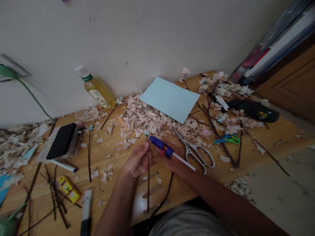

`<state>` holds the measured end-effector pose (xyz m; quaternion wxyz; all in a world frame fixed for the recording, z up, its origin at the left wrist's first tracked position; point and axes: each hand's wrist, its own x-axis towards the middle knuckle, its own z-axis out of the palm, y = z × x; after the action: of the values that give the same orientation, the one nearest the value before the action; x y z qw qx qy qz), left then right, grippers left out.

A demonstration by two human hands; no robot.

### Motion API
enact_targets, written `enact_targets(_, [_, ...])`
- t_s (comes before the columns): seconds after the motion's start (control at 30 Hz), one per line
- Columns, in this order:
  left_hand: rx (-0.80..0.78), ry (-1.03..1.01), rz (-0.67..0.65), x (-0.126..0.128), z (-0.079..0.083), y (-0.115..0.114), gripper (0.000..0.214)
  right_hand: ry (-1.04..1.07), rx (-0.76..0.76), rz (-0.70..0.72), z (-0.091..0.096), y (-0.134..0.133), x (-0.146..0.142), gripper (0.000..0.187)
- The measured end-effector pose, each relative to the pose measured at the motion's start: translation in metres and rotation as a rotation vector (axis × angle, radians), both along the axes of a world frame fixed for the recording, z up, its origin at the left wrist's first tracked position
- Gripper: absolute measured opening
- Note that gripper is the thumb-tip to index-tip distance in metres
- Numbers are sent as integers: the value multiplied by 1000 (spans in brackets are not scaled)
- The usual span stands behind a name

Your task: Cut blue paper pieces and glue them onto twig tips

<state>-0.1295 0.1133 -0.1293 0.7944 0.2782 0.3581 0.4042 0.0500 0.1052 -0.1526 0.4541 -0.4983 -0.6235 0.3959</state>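
Between the fingers of my left hand (pixel 138 161) is a thin brown twig (pixel 148 190), held upright with a small light-blue tip (pixel 147 133) at its top. My right hand (pixel 171 156) is wrapped round a blue glue gun (pixel 159 144), and a white glue stick (pixel 184 161) sticks out of its back end. The gun's nozzle is close to the twig just below the blue tip; whether they touch I cannot tell. A dark cord (pixel 167 193) runs down from the gun. Large grey-handled scissors (pixel 197 152) lie just right of my right hand.
Pale petals (pixel 147 118) are heaped at the back under a light-blue sheet (pixel 171 98). A bottle of yellow liquid (pixel 99 93) stands back left, near a black phone (pixel 61 141). Loose twigs (pixel 55 193) and a yellow box (pixel 70 189) lie left; blossom branches (pixel 216 131) lie right.
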Motion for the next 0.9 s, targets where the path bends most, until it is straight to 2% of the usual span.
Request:
enact_targets(0.43, [0,-72,-30,-3,2,3,33,-23,14,-43,-2,1,0,22])
enact_targets(0.9, [-20,-75,-18,-2,5,3,32,-25,-30,-54,7,0,3,24])
